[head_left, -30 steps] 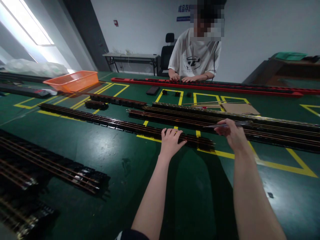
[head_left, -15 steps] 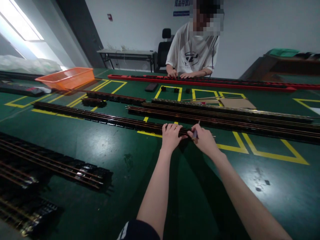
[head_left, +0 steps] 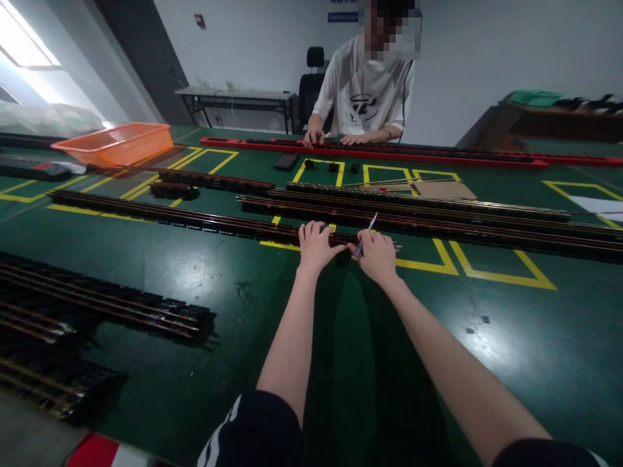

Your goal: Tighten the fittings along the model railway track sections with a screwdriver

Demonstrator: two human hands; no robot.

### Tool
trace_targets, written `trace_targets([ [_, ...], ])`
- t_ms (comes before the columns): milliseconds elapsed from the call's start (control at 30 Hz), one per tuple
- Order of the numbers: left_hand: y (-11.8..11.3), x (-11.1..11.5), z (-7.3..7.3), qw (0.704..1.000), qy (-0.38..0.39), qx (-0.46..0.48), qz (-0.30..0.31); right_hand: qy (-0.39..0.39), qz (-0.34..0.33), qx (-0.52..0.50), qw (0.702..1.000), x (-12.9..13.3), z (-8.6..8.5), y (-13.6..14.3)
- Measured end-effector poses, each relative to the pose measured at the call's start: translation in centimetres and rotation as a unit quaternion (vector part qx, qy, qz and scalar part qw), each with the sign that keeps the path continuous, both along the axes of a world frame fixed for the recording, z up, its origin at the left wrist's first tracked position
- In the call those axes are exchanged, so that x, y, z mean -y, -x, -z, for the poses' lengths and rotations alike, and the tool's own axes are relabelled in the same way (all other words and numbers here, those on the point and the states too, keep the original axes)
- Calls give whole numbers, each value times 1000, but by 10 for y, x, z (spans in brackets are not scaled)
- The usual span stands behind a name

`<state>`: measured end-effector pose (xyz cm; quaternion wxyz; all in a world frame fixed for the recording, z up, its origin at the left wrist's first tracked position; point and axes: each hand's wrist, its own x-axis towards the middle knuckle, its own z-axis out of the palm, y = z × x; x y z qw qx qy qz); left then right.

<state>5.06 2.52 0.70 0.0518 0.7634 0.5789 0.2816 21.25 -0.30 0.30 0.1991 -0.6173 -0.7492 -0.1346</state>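
Note:
A long, narrow black strip assembly (head_left: 195, 216) with coppery rods along it lies across the green table. My left hand (head_left: 314, 248) holds it near its right end, fingers over the far side and thumb reaching toward my other hand. Closed around a slim tool (head_left: 372, 222) with a purplish handle and a shiny metal shaft, my right hand (head_left: 378, 258) rests at the strip's right end. The shaft points up and away from me. Thin rod ends (head_left: 398, 247) stick out just right of that hand. My fingers cover the spot where the strip and the tool's handle end meet.
Longer rod bundles (head_left: 438, 224) lie just beyond my hands. More strips (head_left: 121, 301) are at the near left. An orange basket (head_left: 117, 146), a dark flat block (head_left: 286, 161) and cardboard (head_left: 445, 189) sit farther back. Opposite, a person (head_left: 365, 97) works at a red rail (head_left: 438, 156).
The view has shifted slightly. My right hand has turned, so the tool's shaft shows more and leans up to the right. My left hand stays on the strip, its thumb extended.

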Motion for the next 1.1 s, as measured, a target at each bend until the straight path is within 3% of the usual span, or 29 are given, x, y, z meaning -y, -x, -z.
trace_targets([
  [100,3,4,5,998,-34,-35,-39,5,-4,1,1000,1,-1,0],
  [333,7,19,0,993,-27,-106,-41,14,-2,19,1000,16,-2,4],
  [800,33,88,-11,988,15,-155,5,37,-17,42,998,102,-8,27],
  [1100,39,113,-16,983,22,-179,14,79,-37,24,996,126,-10,31],
])
